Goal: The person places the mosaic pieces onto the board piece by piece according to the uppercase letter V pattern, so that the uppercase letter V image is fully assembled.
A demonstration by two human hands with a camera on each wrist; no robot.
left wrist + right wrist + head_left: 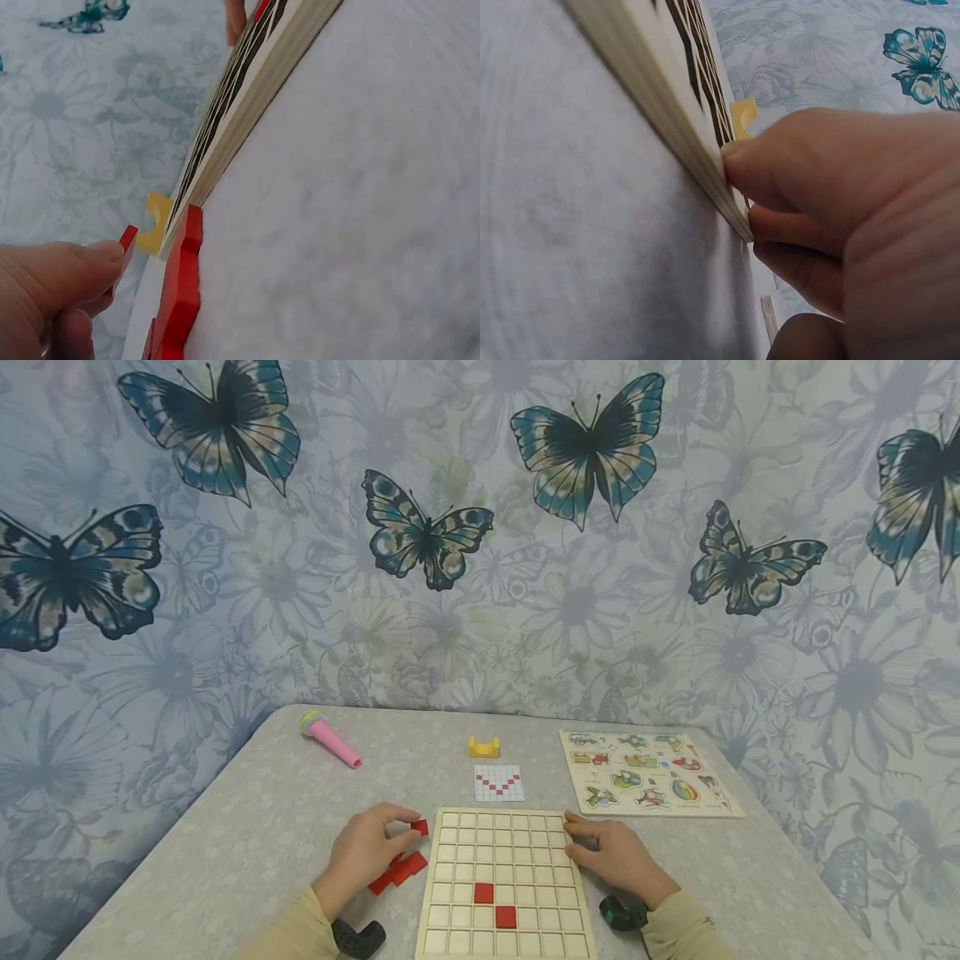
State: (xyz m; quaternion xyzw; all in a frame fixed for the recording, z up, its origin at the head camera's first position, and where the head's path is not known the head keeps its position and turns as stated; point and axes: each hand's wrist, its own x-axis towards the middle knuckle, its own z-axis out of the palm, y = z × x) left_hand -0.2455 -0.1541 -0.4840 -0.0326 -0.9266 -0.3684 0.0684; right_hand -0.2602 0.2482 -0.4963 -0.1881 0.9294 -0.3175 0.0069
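Between thumb and fingertips my left hand point(366, 845) pinches a red square tile point(126, 251), just off the left side of a wooden grid board point(457, 875). Below that hand, more red tiles point(401, 871) lie in a loose cluster beside the board. Two red tiles sit in the board's cells, one point(483, 893) diagonally above the other point(506, 917). My right hand point(618, 856) holds the board's right edge near the far corner; its thumb point(742, 159) is on the rim and its bent fingers are close to the corner.
Beyond the board lies a small card point(499, 783) with a V of red squares. A yellow notched block point(483, 748) stands behind it. A pink toy microphone point(333, 743) lies far left; a picture puzzle board point(645, 777) lies at the right. A butterfly-patterned wall backs the table.
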